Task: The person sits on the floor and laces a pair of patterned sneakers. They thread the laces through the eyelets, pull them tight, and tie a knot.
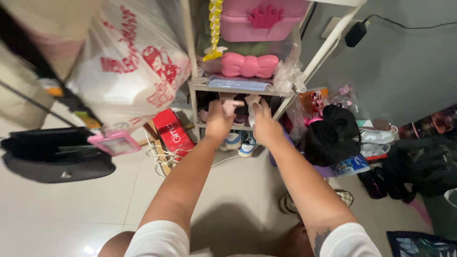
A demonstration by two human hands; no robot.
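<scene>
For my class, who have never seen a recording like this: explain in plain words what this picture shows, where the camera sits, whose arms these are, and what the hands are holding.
There is one picture, taken by a camera worn on a person's head and looking down, so the two bare arms belong to the wearer. Both hands reach into a white shelf rack. The left hand and the right hand each grip a pale pink shoe; the view is too blurred to tell more. On the rack's lower level stand blue-and-white sneakers. Above lie a pink bow and a pink box. On the tiled floor are a red pack and a black bag. A white plastic bag hangs at the left.
</scene>
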